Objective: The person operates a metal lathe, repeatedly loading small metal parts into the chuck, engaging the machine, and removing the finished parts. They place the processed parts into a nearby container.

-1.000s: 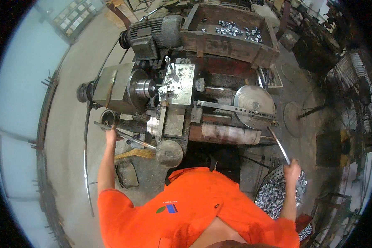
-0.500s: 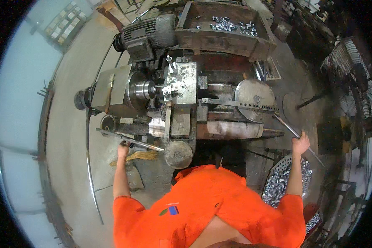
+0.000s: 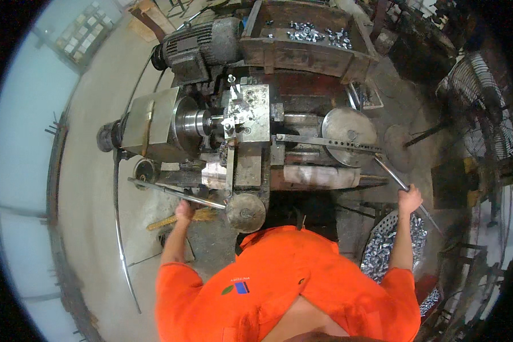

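Note:
My right hand (image 3: 410, 200) is wrapped round a long steel lever (image 3: 390, 172), which joins a perforated flat bar (image 3: 329, 142) on the large round disc (image 3: 350, 126). My left hand (image 3: 183, 211) is just below a second steel lever (image 3: 164, 188) that runs to a smaller round plate (image 3: 245, 213). Its fingers are smeared, so whether it touches that lever cannot be told. Ahead of me stands a lathe-like machine, with a shiny chuck (image 3: 195, 122) facing a metal tool block (image 3: 256, 114). A small workpiece at the chuck is too small to make out.
A rusty metal tray (image 3: 310, 56) with several small shiny parts stands behind the machine, beside an electric motor (image 3: 202, 43). A perforated basket (image 3: 391, 223) of metal parts is below my right arm. A fan (image 3: 479, 108) stands at right, a straw broom (image 3: 204, 215) at left.
My left hand has shifted right and slightly nearer to me, along the left lever. My right hand still grips its lever. The whole view has shifted slightly.

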Demonstrator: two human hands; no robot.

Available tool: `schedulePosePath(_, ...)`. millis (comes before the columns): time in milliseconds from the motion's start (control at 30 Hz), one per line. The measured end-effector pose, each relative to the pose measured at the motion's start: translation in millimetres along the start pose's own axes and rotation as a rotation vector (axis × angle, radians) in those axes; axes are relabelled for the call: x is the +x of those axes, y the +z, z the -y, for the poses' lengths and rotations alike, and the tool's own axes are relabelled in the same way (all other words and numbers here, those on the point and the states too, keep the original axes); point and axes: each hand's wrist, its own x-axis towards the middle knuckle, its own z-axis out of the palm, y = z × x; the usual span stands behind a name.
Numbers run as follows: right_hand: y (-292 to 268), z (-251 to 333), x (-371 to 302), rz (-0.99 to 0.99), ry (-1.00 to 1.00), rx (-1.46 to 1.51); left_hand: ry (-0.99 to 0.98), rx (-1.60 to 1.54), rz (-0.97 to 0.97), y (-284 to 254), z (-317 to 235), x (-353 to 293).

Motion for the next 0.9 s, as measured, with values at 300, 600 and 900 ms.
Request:
schedulePosePath(300,5.5,-2.8,1.4,0.07,-0.051,0.07,-0.076,-0.209,0.022,-51.3,-17.7,-31.5)
schedulePosePath(600,-7.1,-3.2,0.9,0.302,0.029,0.029,-0.087,-0.475,0.052,-32.8,3.2,-110.3)
schedulePosePath(900,-8.8,10.2,8.6,0.367,-0.001,0.42,-0.302,-0.83,0.474,-15.1,16.0,-156.8)
